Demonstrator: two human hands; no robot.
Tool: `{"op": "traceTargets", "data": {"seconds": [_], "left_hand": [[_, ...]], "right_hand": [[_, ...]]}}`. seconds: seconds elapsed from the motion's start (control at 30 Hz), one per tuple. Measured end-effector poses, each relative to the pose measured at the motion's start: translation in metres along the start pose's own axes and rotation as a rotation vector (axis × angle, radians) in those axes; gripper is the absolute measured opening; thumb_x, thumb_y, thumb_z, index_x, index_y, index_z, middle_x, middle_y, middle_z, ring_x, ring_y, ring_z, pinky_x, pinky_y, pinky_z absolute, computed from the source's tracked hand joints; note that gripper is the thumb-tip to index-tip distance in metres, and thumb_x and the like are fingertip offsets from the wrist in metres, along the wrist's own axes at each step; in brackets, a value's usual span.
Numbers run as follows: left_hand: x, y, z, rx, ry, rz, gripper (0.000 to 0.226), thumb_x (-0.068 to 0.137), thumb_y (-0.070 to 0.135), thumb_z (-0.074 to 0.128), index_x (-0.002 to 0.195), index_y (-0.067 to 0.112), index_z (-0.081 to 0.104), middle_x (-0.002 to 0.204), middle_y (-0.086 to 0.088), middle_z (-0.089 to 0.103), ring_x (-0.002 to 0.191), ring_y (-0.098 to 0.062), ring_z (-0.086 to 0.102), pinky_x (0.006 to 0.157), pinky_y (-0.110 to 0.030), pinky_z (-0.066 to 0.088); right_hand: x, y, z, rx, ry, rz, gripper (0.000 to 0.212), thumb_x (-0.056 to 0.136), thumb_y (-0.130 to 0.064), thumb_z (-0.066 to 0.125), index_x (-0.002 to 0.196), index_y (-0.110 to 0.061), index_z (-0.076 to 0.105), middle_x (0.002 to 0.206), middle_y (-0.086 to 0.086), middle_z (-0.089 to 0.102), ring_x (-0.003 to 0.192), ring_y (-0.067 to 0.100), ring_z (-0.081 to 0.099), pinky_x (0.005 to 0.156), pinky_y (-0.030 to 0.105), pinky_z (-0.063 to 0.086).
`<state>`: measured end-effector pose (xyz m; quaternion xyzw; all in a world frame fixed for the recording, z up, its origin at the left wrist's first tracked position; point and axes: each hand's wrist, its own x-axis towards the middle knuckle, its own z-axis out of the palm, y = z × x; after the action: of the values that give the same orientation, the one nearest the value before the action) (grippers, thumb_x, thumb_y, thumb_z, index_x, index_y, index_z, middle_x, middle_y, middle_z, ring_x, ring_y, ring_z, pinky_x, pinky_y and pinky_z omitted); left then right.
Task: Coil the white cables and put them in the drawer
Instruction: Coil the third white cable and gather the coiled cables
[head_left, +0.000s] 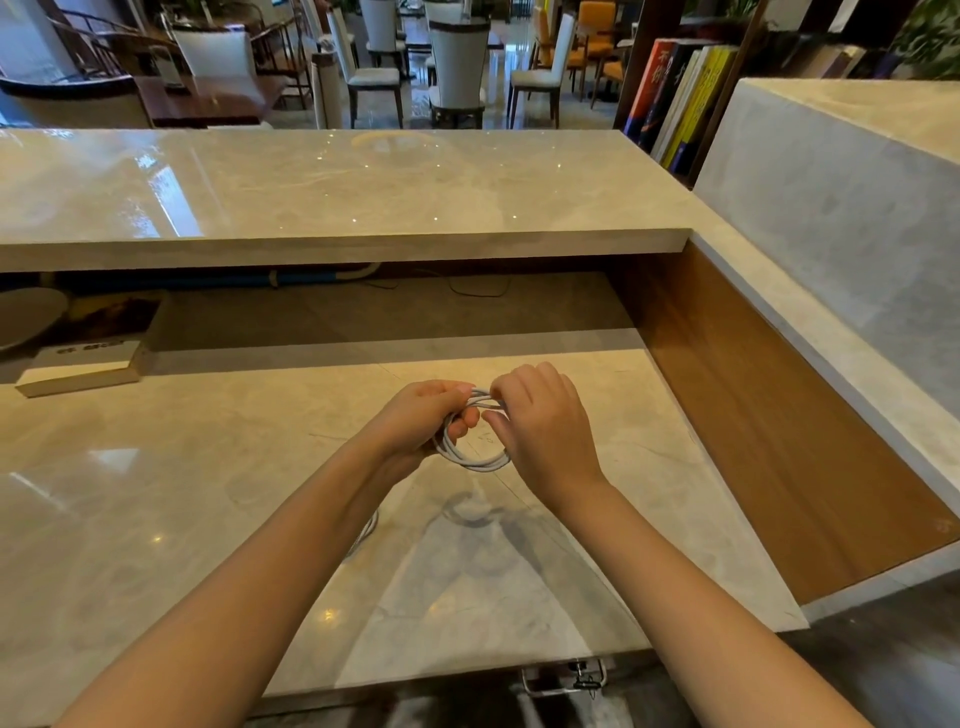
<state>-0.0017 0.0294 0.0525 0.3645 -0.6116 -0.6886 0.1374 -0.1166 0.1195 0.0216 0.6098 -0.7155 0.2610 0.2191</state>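
I watched both hands hold a white cable coil (475, 457) just above the marble desk (182, 493). The left hand (418, 418) was closed around the loops to keep their shape, while the right hand (540, 421) pinched the top strands, probably tucking an end.

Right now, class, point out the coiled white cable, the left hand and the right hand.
coiled white cable (475, 461), head view, lower arc of the loop.
left hand (415, 415), head view, back of the hand.
right hand (545, 421), head view, back of the hand.
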Motion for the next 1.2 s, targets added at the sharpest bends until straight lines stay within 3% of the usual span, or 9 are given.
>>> {"op": "traceTargets", "data": {"seconds": [0.13, 0.37, 0.47, 0.63, 0.77, 0.9, 1.03, 1.13, 1.2], "left_hand": [[-0.002, 0.004, 0.005, -0.074, 0.035, -0.043, 0.028, 0.099, 0.013, 0.037, 0.083, 0.007, 0.059, 0.055, 0.001, 0.052, 0.042, -0.005, 0.04, 0.043, -0.017, 0.033], [0.0, 0.014, 0.009, -0.039, 0.07, -0.046, 0.035, 0.1, 0.02, 0.037, 0.072, 0.01, 0.056, 0.056, -0.002, 0.048, 0.046, -0.009, 0.039, 0.05, -0.023, 0.032], [0.005, 0.012, 0.014, 0.232, 0.181, 0.04, 0.03, 0.1, 0.021, 0.036, 0.081, 0.011, 0.057, 0.063, -0.003, 0.052, 0.053, -0.011, 0.042, 0.054, -0.024, 0.036], [0.012, -0.008, 0.013, 0.767, 0.371, 0.386, 0.021, 0.098, 0.022, 0.041, 0.103, 0.016, 0.06, 0.074, 0.003, 0.063, 0.069, -0.017, 0.058, 0.065, -0.037, 0.05], [0.012, -0.018, 0.01, 0.941, 0.358, 0.54, 0.024, 0.098, 0.021, 0.04, 0.105, 0.012, 0.062, 0.096, -0.004, 0.064, 0.084, -0.02, 0.059, 0.074, -0.037, 0.05], [0.011, -0.021, 0.008, 1.052, 0.377, 0.656, 0.025, 0.098, 0.024, 0.043, 0.105, 0.009, 0.062, 0.1, -0.009, 0.062, 0.079, -0.025, 0.06, 0.068, -0.04, 0.051], [0.011, -0.015, 0.003, 1.137, 0.235, 0.639, 0.031, 0.097, 0.033, 0.039, 0.108, 0.012, 0.059, 0.102, -0.006, 0.059, 0.081, -0.021, 0.058, 0.068, -0.034, 0.049], [0.01, -0.011, 0.004, 1.191, 0.104, 0.589, 0.031, 0.095, 0.036, 0.044, 0.114, 0.015, 0.056, 0.106, -0.001, 0.055, 0.081, -0.013, 0.052, 0.066, -0.024, 0.042], [0.012, -0.011, 0.004, 1.264, 0.093, 0.569, 0.028, 0.095, 0.031, 0.046, 0.118, 0.016, 0.054, 0.108, -0.001, 0.055, 0.083, -0.013, 0.053, 0.069, -0.024, 0.044]], "right_hand": [[0.001, 0.001, 0.006, -0.099, 0.034, -0.035, 0.014, 0.079, -0.01, 0.072, 0.075, -0.009, 0.059, 0.069, 0.008, 0.056, 0.062, 0.021, 0.047, 0.05, 0.031, 0.04], [0.009, 0.008, 0.009, -0.122, 0.06, -0.073, 0.012, 0.082, -0.007, 0.064, 0.071, -0.007, 0.059, 0.066, 0.009, 0.054, 0.061, 0.022, 0.047, 0.049, 0.031, 0.037], [0.015, 0.012, 0.007, 0.031, -0.07, -0.059, 0.012, 0.079, -0.011, 0.066, 0.07, -0.007, 0.058, 0.067, 0.008, 0.054, 0.062, 0.02, 0.046, 0.05, 0.028, 0.034], [0.025, 0.013, -0.005, 0.566, -0.36, 0.354, 0.011, 0.076, -0.016, 0.065, 0.071, -0.008, 0.06, 0.068, 0.0, 0.051, 0.064, 0.013, 0.044, 0.057, 0.026, 0.037], [0.028, 0.017, -0.011, 0.719, -0.562, 0.468, 0.008, 0.08, -0.013, 0.061, 0.073, -0.009, 0.06, 0.068, 0.0, 0.055, 0.063, 0.011, 0.048, 0.059, 0.024, 0.042], [0.03, 0.018, -0.015, 0.705, -0.593, 0.459, 0.012, 0.086, -0.016, 0.056, 0.076, -0.011, 0.056, 0.07, -0.003, 0.053, 0.063, 0.009, 0.048, 0.057, 0.022, 0.039], [0.039, 0.021, -0.025, 0.659, -0.643, 0.402, 0.008, 0.089, -0.019, 0.055, 0.084, -0.012, 0.053, 0.073, -0.002, 0.056, 0.066, 0.012, 0.051, 0.062, 0.028, 0.043], [0.046, 0.026, -0.032, 0.69, -0.662, 0.397, 0.005, 0.091, -0.016, 0.051, 0.087, -0.017, 0.054, 0.075, -0.001, 0.054, 0.068, 0.013, 0.049, 0.064, 0.028, 0.044], [0.046, 0.026, -0.033, 0.67, -0.683, 0.363, 0.005, 0.093, -0.018, 0.048, 0.09, -0.018, 0.053, 0.076, -0.002, 0.053, 0.069, 0.012, 0.048, 0.065, 0.026, 0.044]]}}
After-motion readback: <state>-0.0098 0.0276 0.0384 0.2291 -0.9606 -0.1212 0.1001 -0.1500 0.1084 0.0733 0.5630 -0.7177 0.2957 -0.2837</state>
